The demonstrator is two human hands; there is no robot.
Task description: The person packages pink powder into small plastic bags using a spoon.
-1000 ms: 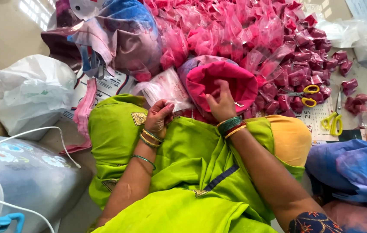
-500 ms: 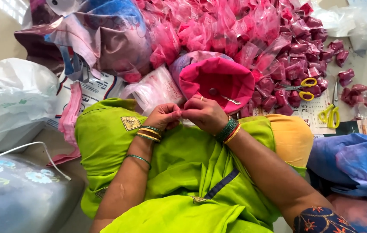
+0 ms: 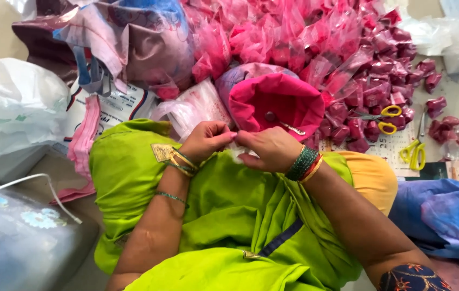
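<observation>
My left hand (image 3: 205, 141) and my right hand (image 3: 270, 149) meet fingertip to fingertip above my lap, over the green cloth (image 3: 224, 215). Both pinch a small clear plastic pouch (image 3: 235, 154), mostly hidden by the fingers. Just beyond the hands stands an open bag of pink powder (image 3: 278, 99) with a metal spoon (image 3: 286, 125) lying in it. A stack of empty clear pouches (image 3: 197, 108) lies left of that bag, close to my left hand.
A big pile of filled pink packets (image 3: 348, 48) covers the floor ahead. Two yellow-handled scissors (image 3: 385, 119) (image 3: 415, 151) lie on a printed sheet at right. A white plastic bag (image 3: 14, 118) and white cable (image 3: 35, 180) are at left, blue cloth (image 3: 439, 215) at right.
My right hand has drawn back from the pink powder bag to meet my left hand over my lap. Both hands now pinch the pouch together.
</observation>
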